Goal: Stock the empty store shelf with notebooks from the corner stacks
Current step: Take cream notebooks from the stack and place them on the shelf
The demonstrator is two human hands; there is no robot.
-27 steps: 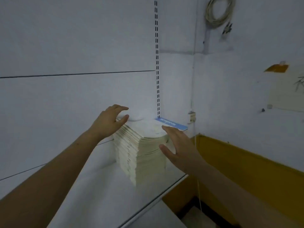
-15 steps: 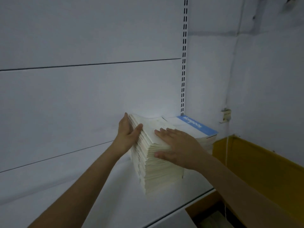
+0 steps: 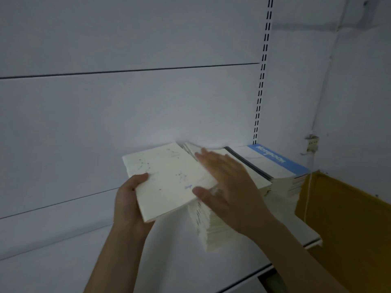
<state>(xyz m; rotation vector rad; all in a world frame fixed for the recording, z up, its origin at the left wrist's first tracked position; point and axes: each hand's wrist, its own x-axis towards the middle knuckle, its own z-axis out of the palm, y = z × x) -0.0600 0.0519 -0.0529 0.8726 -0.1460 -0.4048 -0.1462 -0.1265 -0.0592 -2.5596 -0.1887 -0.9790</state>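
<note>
A cream notebook point(image 3: 167, 178) is gripped at its near left edge by the left hand point(image 3: 129, 205), thumb on the cover. The right hand point(image 3: 228, 187) is laid flat, fingers spread, apparently on the corner stack point(image 3: 213, 225) just right of it. That stack is stood on the white shelf point(image 3: 243, 271).

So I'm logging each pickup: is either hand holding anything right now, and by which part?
The left hand holds a cream notebook by its near left corner. The right hand lies flat on the stack, holding nothing.

right hand point(image 3: 228, 187) hides the stack's point(image 3: 213, 233) top.
</note>
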